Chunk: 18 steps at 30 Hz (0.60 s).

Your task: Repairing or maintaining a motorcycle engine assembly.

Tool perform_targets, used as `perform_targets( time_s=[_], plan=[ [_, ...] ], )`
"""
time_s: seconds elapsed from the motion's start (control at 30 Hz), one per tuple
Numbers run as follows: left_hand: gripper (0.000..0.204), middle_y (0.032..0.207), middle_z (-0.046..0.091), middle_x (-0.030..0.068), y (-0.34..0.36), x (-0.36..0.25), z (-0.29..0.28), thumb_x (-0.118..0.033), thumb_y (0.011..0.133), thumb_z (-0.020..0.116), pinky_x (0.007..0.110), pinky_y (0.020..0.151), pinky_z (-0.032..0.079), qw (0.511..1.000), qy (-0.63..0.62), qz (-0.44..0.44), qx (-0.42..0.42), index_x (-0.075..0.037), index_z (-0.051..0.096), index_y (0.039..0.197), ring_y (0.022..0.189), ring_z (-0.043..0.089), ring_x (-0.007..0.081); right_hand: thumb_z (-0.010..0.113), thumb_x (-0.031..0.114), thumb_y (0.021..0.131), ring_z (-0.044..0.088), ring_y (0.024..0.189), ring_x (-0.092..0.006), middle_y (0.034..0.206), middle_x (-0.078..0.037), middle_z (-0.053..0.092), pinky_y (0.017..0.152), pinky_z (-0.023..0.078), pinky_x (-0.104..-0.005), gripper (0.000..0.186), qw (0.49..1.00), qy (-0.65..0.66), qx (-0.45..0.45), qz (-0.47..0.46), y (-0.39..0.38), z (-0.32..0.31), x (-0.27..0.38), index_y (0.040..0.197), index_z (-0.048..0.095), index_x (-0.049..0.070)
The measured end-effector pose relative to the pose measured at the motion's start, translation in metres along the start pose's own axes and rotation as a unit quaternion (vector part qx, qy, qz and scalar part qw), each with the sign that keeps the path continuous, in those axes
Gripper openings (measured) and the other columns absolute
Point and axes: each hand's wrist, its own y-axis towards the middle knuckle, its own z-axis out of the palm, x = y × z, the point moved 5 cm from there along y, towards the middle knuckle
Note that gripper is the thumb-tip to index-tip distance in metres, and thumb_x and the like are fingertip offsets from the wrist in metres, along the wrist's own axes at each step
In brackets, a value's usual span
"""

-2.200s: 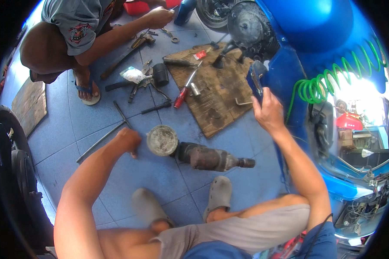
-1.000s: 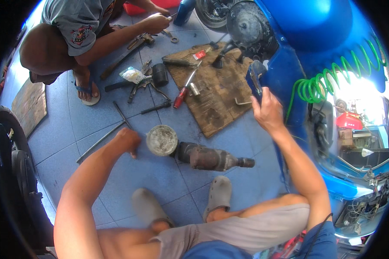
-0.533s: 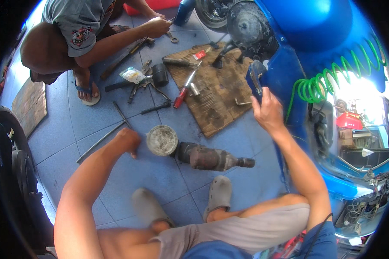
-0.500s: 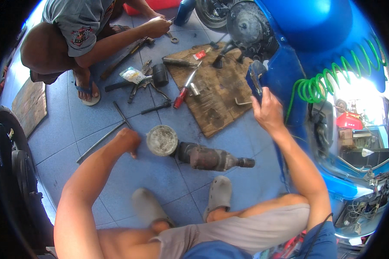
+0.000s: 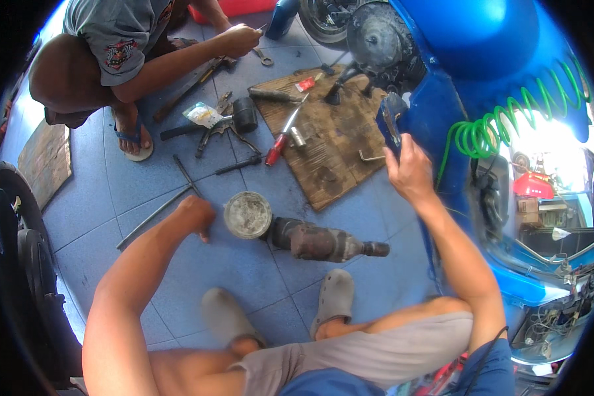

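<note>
My right hand [image 5: 410, 170] is closed around the lower end of a dark blue part with metal on it [image 5: 392, 119], beside the blue scooter body [image 5: 452, 112]. My left hand [image 5: 197, 214] hangs low over the tiles with its fingers curled down and mostly hidden under its back. Right by it lies a T-shaped metal bar [image 5: 153, 218]; whether the hand touches it I cannot tell. Between my hands, a brown and black impact wrench [image 5: 320, 242] lies on its side, next to a round can with a dirty grey top [image 5: 247, 214].
A worn plywood board [image 5: 333, 152] holds a red-handled screwdriver [image 5: 282, 140], a socket [image 5: 297, 136] and a hex key [image 5: 371, 156]. Pliers [image 5: 221, 129] and a black-headed mallet [image 5: 245, 115] lie left of it. A co-worker [image 5: 122, 53] crouches far left. A green coiled hose [image 5: 508, 122] hangs at right.
The co-worker's head and arms have shifted very slightly. My own hands and the tools on the floor stay where they were.
</note>
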Motion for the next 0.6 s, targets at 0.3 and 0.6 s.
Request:
perform_targets(
  time_s=[0.3,0.6],
  plan=[
    [0.051,0.1,0.077,0.0044,-0.001,0.001,-0.001,-0.053,0.073,0.083,0.039,0.087,0.055,1.0,-0.012,-0.008,-0.016,-0.014,0.078,0.106,0.102,0.072,0.0249,0.07,0.016,0.091,0.066,0.082,-0.0431,0.085,-0.023,0.064,0.072,0.053,-0.05,0.028,1.0,0.003,0.001,0.002,0.0,0.0,0.0,0.097,0.048,0.0],
    [0.058,0.094,0.077,0.0059,-0.003,0.0,-0.002,-0.059,0.07,0.083,0.041,0.085,0.057,1.0,-0.01,0.009,-0.025,-0.013,0.078,0.104,0.098,0.073,0.028,0.07,0.016,0.09,0.065,0.081,-0.0425,0.084,-0.022,0.063,0.071,0.053,-0.0495,0.028,1.0,-0.004,-0.004,-0.006,-0.001,0.0,0.0,0.097,0.048,0.0]
  ],
)
